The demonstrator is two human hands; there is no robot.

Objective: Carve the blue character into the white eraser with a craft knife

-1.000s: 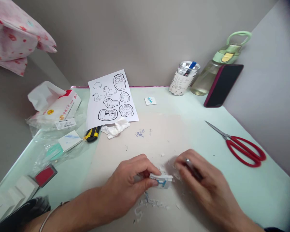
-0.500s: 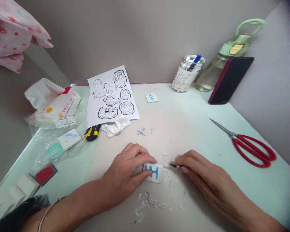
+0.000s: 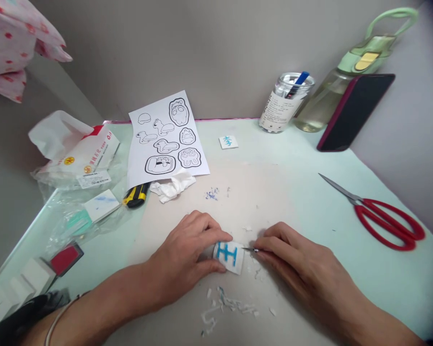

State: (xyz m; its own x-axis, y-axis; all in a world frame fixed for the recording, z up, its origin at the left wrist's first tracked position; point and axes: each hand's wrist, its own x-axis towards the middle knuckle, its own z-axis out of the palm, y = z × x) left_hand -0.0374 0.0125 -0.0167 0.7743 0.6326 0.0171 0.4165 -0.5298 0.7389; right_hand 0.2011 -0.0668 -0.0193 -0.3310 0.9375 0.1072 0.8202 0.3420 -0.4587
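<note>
Between the thumb and fingers of my left hand [image 3: 191, 252] is a small white carving block [image 3: 234, 259] with blue strokes on its top face. It lies on the pale work sheet [image 3: 173, 216]. My right hand [image 3: 292, 254] pinches a craft knife [image 3: 250, 249], its thin blade pointing left at the block's upper right corner. Most of the knife's handle is hidden in that hand. White shavings [image 3: 234, 303] are scattered on the sheet in front of the block, with smaller bits beside the blade.
Red-handled scissors [image 3: 389, 221] lie at right. Behind stand a jar of pens [image 3: 283, 105], a phone [image 3: 357, 113] and a bottle [image 3: 324, 96]. A printed sheet [image 3: 137, 166], a yellow-black cutter [image 3: 136, 196], crumpled tissue [image 3: 173, 186] and a red ink pad [image 3: 67, 258] lie left.
The knife has moved left, bringing its tip to the block's corner. My left fingers have shifted back off the blue strokes to the block's edges, and the block has turned slightly.
</note>
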